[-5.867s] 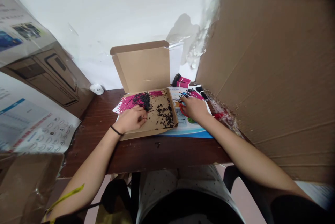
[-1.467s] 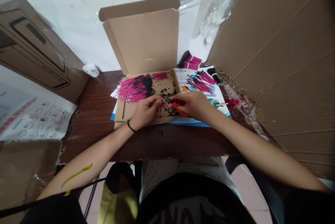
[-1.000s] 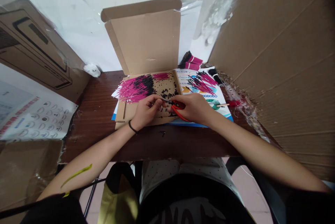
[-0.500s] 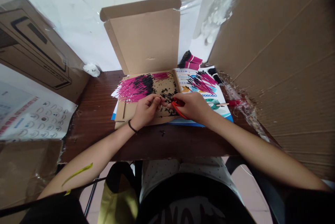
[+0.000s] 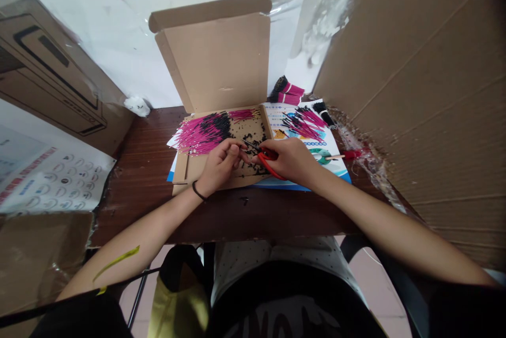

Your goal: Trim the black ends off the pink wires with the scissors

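Observation:
My right hand (image 5: pixel 290 157) is closed round the red handles of a pair of scissors (image 5: pixel 272 168), whose dark blades point left toward my other hand. Thumb and fingers of my left hand (image 5: pixel 222 161) are pinched together at the blade tips; what they hold is too small to make out. Both hands are over an open cardboard box (image 5: pixel 259 174). In the box lie a heap of pink wires with black ends (image 5: pixel 197 135) and a scatter of small black bits (image 5: pixel 249 129).
Right of the box, more pink and black wires (image 5: pixel 304 124) rest on a printed sheet (image 5: pixel 336 166). Bundled wires (image 5: pixel 288 91) lie behind. The box lid (image 5: pixel 221 58) stands upright at the back. A tall cardboard wall (image 5: pixel 427 106) bounds the right; a printed carton (image 5: pixel 59 74) stands left.
The scissor blades show more clearly by my left fingertips, and stand at a slightly different angle. Both hands stay in almost the same place; the whole view has shifted slightly.

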Available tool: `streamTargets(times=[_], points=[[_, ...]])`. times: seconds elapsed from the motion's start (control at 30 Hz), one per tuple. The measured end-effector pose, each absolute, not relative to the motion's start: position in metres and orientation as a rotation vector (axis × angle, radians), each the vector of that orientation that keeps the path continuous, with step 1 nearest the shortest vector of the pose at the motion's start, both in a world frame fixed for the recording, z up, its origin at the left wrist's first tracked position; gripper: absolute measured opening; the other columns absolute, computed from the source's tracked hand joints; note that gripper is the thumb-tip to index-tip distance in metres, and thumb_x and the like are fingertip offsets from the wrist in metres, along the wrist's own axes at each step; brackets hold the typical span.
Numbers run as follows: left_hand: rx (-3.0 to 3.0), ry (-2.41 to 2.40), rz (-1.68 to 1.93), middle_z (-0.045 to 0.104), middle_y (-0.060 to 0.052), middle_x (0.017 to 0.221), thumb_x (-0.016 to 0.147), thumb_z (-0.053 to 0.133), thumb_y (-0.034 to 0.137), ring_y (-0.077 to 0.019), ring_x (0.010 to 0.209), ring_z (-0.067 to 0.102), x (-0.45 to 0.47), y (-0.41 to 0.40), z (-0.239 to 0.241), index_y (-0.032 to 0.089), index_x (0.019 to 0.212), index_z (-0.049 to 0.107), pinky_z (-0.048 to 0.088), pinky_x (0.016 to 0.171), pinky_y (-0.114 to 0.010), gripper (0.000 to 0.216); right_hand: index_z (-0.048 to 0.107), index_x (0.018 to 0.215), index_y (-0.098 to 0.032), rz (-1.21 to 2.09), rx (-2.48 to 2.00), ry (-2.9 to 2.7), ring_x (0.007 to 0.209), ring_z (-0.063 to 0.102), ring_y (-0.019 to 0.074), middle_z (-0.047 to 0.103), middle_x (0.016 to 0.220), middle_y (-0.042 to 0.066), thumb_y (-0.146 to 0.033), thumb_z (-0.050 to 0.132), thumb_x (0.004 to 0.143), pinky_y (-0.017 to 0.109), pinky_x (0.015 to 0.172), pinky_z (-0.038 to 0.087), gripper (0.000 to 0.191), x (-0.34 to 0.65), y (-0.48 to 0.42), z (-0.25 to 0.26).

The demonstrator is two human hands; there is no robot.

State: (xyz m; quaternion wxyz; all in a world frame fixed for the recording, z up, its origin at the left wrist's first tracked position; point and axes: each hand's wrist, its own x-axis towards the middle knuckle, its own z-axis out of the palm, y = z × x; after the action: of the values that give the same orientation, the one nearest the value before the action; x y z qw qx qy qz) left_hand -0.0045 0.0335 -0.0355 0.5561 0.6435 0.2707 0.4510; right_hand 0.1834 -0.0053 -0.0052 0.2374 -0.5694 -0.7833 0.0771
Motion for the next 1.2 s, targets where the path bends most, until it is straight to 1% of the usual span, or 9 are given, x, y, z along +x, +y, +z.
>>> streamTargets(times=[0.1,0.27,0.5,0.6,0.8,1.07,1.2], points=[[1.539,0.666,1.067,0.065,-0.001,0.063,0.082,0.061,0.048,-0.0055,0.043,0.043,-0.0043,0.033,-0.0341,0.016,0.084,0.056,0.033,0.041,-0.019,0.032,0.071,0.08,-0.018,0.191,-1.571,-2.15,0.06,0.056,0.0159,0.067,0.065,0.007,-0.053,0.05,0.084,0.027,0.055,0.028,0.042,0.1832,-0.0065,-0.0042],[1.608,0.708,1.088,0.068,-0.003,0.066,0.082,0.062,0.047,-0.0064,0.046,0.048,-0.0032,0.0321,-0.0322,0.016,0.078,0.054,0.037,0.043,-0.019,0.032,0.072,0.086,-0.019,0.136,-1.583,-2.162,0.06,0.056,0.0166,0.066,0.064,0.006,-0.057,0.05,0.082,0.027,0.055,0.026,0.044,0.1824,-0.0078,-0.0038],[1.628,0.7,1.102,0.069,-0.004,0.066,0.081,0.063,0.045,-0.0069,0.047,0.05,-0.0039,0.0321,-0.0324,0.016,0.077,0.056,0.039,0.044,-0.02,0.029,0.072,0.088,-0.02,0.121,-1.573,-2.185,0.062,0.056,0.0165,0.068,0.069,0.006,-0.057,0.051,0.081,0.027,0.056,0.027,0.043,0.1803,-0.0094,-0.0041],[1.633,0.725,1.099,0.07,-0.005,0.066,0.081,0.063,0.046,-0.0071,0.047,0.051,-0.004,0.0313,-0.0318,0.016,0.076,0.057,0.039,0.045,-0.02,0.031,0.072,0.087,-0.02,0.113,-1.558,-2.192,0.062,0.056,0.0164,0.067,0.067,0.006,-0.057,0.051,0.082,0.027,0.056,0.027,0.043,0.1807,-0.0094,-0.0045],[1.632,0.779,1.086,0.072,-0.006,0.069,0.078,0.064,0.049,-0.0075,0.048,0.051,-0.0038,0.0305,-0.0315,0.015,0.077,0.057,0.041,0.046,-0.021,0.035,0.071,0.078,-0.021,0.111,-1.57,-2.223,0.059,0.054,0.0154,0.065,0.063,0.004,-0.054,0.055,0.081,0.027,0.054,0.024,0.037,0.1824,-0.007,-0.0077],[1.66,0.797,1.096,0.07,-0.006,0.068,0.082,0.058,0.053,-0.0084,0.05,0.051,-0.0043,0.03,-0.0274,0.015,0.076,0.061,0.04,0.047,-0.021,0.038,0.072,0.085,-0.019,0.113,-1.628,-2.159,0.063,0.058,0.0178,0.07,0.072,0.008,-0.054,0.053,0.083,0.028,0.057,0.027,0.04,0.1816,-0.0071,-0.0045],[1.668,0.803,1.09,0.068,-0.005,0.064,0.082,0.057,0.053,-0.0081,0.049,0.05,-0.0046,0.0303,-0.0278,0.015,0.077,0.062,0.038,0.045,-0.02,0.039,0.072,0.087,-0.019,0.094,-1.61,-2.139,0.062,0.057,0.0176,0.068,0.068,0.007,-0.055,0.05,0.084,0.027,0.056,0.026,0.043,0.1819,-0.0077,-0.0027]])
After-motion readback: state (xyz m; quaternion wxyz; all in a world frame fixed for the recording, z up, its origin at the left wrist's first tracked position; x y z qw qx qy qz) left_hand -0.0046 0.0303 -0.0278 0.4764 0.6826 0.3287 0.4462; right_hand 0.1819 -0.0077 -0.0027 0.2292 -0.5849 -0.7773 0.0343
